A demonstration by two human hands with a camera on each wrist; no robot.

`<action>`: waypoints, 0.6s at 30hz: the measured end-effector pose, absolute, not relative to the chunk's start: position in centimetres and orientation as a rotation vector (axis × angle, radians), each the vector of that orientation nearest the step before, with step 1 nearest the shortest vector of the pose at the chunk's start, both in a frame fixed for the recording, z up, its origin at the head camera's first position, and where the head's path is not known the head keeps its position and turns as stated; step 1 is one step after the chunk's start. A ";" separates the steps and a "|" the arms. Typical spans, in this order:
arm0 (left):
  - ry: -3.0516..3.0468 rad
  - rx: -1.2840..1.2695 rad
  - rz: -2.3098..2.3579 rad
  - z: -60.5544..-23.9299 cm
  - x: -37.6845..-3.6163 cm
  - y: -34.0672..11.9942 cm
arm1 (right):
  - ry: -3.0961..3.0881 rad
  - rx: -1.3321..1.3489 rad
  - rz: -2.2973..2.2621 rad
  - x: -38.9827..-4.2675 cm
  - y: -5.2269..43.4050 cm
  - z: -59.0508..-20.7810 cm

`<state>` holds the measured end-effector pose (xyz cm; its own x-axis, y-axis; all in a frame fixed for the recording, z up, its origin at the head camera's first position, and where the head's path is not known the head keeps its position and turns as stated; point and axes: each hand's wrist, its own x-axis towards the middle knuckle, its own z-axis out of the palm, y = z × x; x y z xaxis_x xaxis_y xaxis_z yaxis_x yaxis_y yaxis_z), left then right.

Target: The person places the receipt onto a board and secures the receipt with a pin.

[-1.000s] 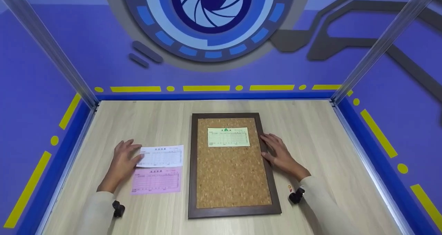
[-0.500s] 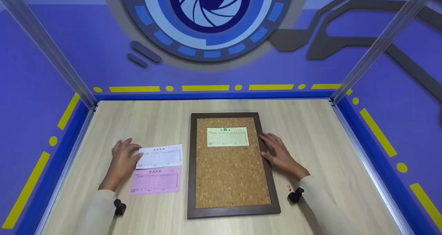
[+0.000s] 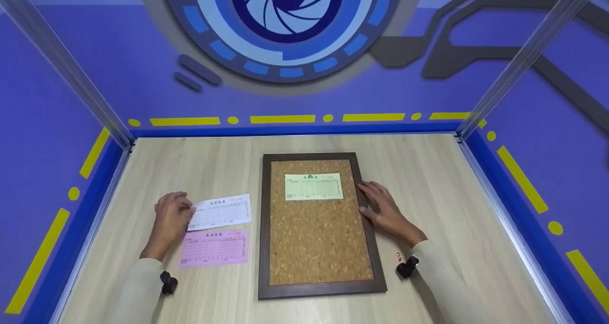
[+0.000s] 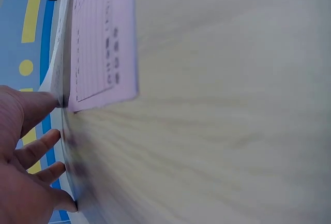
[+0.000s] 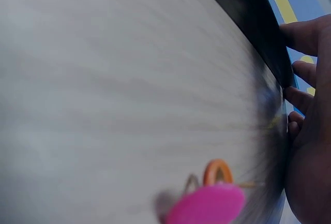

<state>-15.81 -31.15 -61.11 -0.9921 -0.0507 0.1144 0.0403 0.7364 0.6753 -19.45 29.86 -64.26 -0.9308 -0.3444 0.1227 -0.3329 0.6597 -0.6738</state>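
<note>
My left hand (image 3: pixel 180 211) is at the left edge of a white printed slip (image 3: pixel 220 211), fingers curled and pinching it; in the left wrist view the thumb (image 4: pixel 32 105) meets the slip's raised edge (image 4: pixel 56 61). A pink slip (image 3: pixel 215 248) lies flat just in front of it, also seen as the pink slip (image 4: pixel 103 38). A dark-framed cork board (image 3: pixel 319 240) lies in the middle with a green slip (image 3: pixel 313 186) on its upper part. My right hand (image 3: pixel 376 202) rests flat with straight fingers on the board's right frame (image 5: pixel 253 22).
Small push pins (image 3: pixel 398 255) lie on the wooden table (image 3: pixel 447 186) near my right wrist; a pink pin (image 5: pixel 207 207) and an orange pin (image 5: pixel 217 171) show close up. Blue walls with metal posts (image 3: pixel 66 67) enclose the table on three sides.
My left fingers have curled onto the white slip's left edge, and the slip has tilted slightly with its left side lifted. The right hand has stayed on the frame.
</note>
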 end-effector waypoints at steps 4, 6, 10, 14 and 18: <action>-2.775 0.054 -1.156 -60.8 -15.9 -31.2 | 2.842 -0.580 -1.162 -19.3 29.9 -64.3; -2.762 0.093 -1.184 -60.5 -16.0 -31.2 | 2.836 -0.580 -1.168 -19.3 29.9 -64.3; -2.736 0.126 -1.207 -60.0 -16.2 -31.1 | 2.826 -0.579 -1.175 -19.2 29.8 -64.2; -2.729 0.131 -1.212 -59.4 -16.3 -31.0 | 2.815 -0.565 -1.184 -19.2 29.8 -64.1; -2.722 0.136 -1.185 -59.0 -16.3 -30.8 | 2.815 -0.548 -1.190 -19.5 29.8 -64.1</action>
<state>-16.31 -30.79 -59.01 -0.9815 -0.1507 0.1182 -0.0162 0.6803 0.7327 -19.52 29.76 -64.12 -0.9371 -0.3338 0.1020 -0.3059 0.6443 -0.7009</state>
